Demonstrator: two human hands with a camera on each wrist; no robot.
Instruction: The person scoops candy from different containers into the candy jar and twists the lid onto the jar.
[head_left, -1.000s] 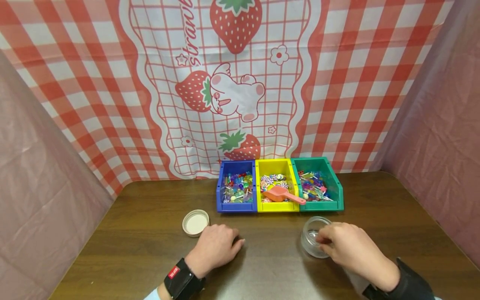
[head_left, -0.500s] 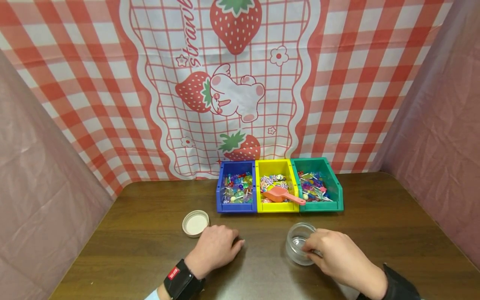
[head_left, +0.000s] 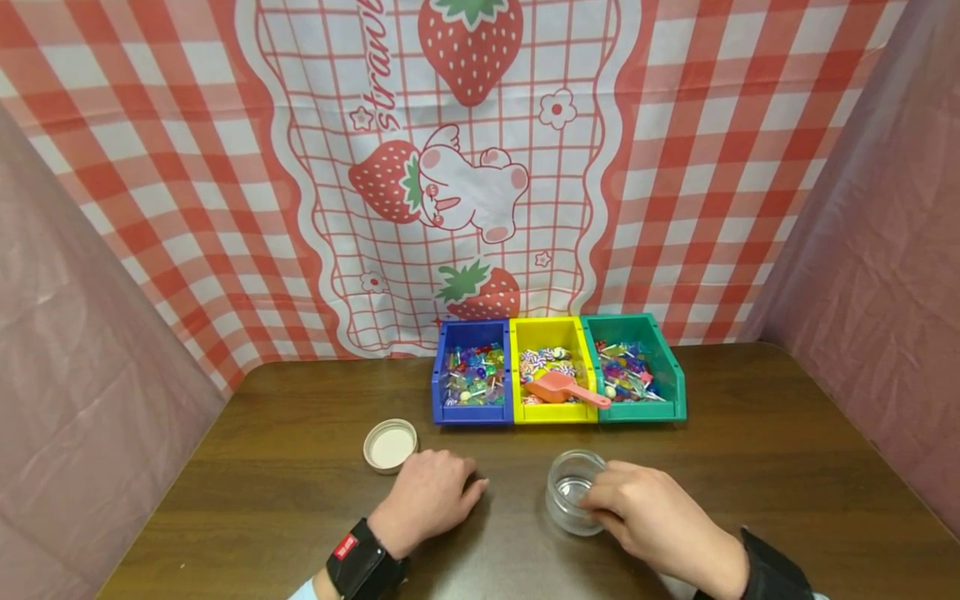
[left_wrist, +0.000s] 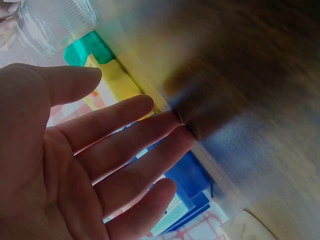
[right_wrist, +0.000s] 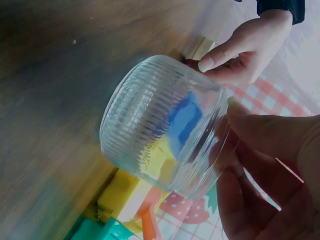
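Note:
My right hand [head_left: 652, 512] pinches the rim of a clear glass jar [head_left: 564, 500], thumb on one side of the wall and fingers on the other. Ribbed glass [right_wrist: 145, 100] shows round the jar's lower part in the right wrist view, and nothing lies inside. Left of it, my left hand [head_left: 431, 500] rests on the table palm down, its fingers loosely extended and holding nothing, as the left wrist view of the palm [left_wrist: 65, 170] confirms. A round lid [head_left: 391, 447], pale inside, lies just beyond the left hand's knuckles.
Joined bins stand at the back: blue [head_left: 474, 414], yellow [head_left: 555, 413] and green [head_left: 645, 410], each with small colourful pieces. A coral scoop [head_left: 558, 387] lies across the yellow bin, its handle over the green bin's edge. Checked cloth [head_left: 697, 167] hangs behind the wooden table [head_left: 247, 475].
My right hand has moved the glass jar left and slightly nearer, from in front of the green bin to in front of the yellow one. The left hand and lid have stayed put.

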